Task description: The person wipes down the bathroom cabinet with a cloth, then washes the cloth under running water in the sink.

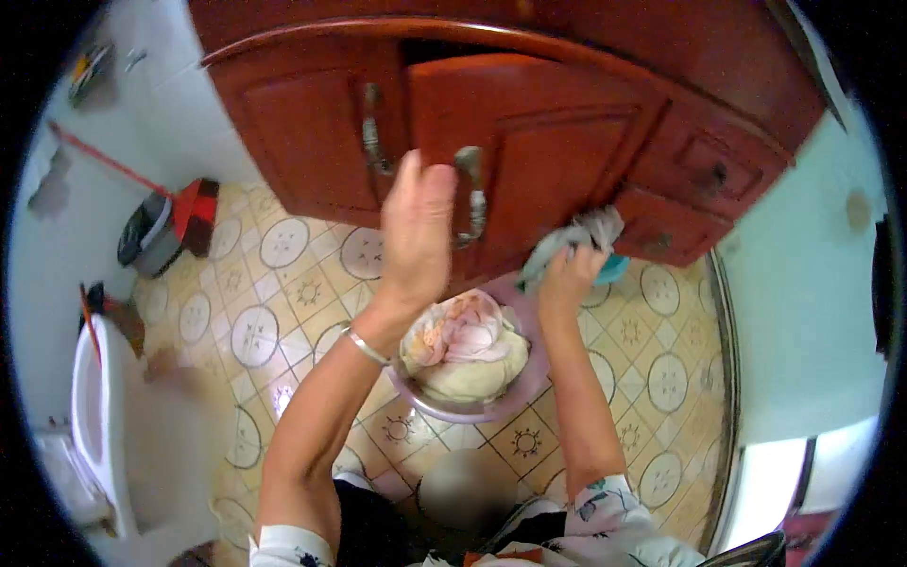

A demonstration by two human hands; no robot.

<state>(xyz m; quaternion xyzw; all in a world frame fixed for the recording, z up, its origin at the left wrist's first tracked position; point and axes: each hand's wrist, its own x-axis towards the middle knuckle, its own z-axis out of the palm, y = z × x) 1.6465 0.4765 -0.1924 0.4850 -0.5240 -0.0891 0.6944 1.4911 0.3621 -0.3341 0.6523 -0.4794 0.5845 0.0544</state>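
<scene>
Fixture, white and round-rimmed, stands at the near left, with a grey bin and a long-handled red tool farther off against the wall. Next comes the dark red cabinet, spanning the far side. The left hand, a bangle at its wrist, rises before the door handles, its grip unclosed, the fingers straight; whether it touches either cannot be told. Just right of it, a purple basin full of bunched pale fabric sits on the patterned floor. At its far right, the right hand's grip is clamped on a crumpled greyish cloth, near a turquoise item.
</scene>
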